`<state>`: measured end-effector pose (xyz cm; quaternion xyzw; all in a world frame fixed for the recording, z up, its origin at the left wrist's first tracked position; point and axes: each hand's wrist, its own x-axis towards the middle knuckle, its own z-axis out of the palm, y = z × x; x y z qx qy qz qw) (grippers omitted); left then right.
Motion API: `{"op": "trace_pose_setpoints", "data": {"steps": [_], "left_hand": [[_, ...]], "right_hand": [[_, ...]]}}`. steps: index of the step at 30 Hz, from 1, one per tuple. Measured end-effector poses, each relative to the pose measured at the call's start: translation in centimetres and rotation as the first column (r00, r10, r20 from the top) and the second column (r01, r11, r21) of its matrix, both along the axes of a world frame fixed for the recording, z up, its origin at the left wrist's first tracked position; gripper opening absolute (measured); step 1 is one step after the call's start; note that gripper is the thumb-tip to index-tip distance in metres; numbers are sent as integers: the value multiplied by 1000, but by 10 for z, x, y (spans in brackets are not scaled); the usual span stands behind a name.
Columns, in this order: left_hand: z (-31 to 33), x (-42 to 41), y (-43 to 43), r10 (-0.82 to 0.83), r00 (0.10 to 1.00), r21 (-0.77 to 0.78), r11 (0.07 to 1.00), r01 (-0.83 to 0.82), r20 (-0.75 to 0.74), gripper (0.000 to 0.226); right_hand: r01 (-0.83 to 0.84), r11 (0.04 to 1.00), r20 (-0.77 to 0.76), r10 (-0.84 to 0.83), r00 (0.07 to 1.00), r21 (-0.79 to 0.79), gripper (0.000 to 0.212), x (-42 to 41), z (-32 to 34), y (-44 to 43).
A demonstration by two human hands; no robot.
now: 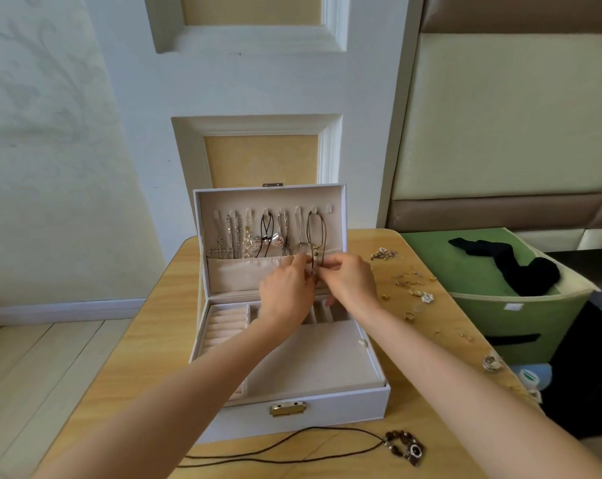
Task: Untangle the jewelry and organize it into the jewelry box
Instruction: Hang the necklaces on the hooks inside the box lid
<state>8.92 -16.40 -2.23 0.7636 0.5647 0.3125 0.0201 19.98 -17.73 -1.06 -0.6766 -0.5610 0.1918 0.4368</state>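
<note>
A white jewelry box [327,406] stands open on the wooden table. Its raised lid [203,229] carries several necklaces on hooks, their ends tucked in a beige pocket [244,274]. A brown cord necklace [315,233] hangs from a hook near the lid's right side. My left hand [285,292] and my right hand [348,278] meet at its lower end and both pinch the cord there. Another brown cord necklace with a dark beaded pendant [405,445] lies on the table in front of the box.
Small gold earrings, rings and a flower brooch [426,298] are scattered on the table to the right of the box, with a tangled piece [382,253] further back. A green fabric bin [514,305] with a black garment stands past the table's right edge.
</note>
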Motion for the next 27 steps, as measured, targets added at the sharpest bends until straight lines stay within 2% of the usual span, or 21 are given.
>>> {"op": "trace_pose_setpoints", "data": {"steps": [3,7,12,14,17,19,21,22,24,27], "left_hand": [[3,1,-5,37,996,-7,999,-38,-84,32],[10,1,-8,102,989,-11,995,-103,-104,33],[13,-3,-6,77,984,-14,997,-81,-161,26],[13,-4,-6,52,981,-20,998,-57,-189,25],[13,-10,-8,22,975,-5,1000,-23,-222,24],[12,-13,-9,-9,975,19,1000,14,-223,23],[10,-13,-9,-42,975,22,999,48,-218,25],[9,-13,-9,-47,975,13,999,51,-216,27],[8,-12,-10,-35,974,-2,999,36,-224,29],[8,-13,-13,-9,963,10,1000,12,-269,33]], "right_hand": [[-9,999,71,11,997,-39,11,-3,-3,-3],[-11,997,213,28,977,-83,13,-5,1,-6],[34,997,446,-3,895,-63,32,-12,1,-7],[22,997,475,13,880,-68,30,-13,0,-5],[3,997,341,22,940,-72,20,-11,-2,-3],[-24,1000,84,25,996,-16,17,-9,0,-1],[-46,995,-192,62,979,90,18,-7,8,-4],[-54,990,-271,88,958,130,19,-5,13,-4],[-67,986,-301,112,947,154,21,-3,23,-2],[-91,996,-160,90,983,1,17,0,27,6]]}}
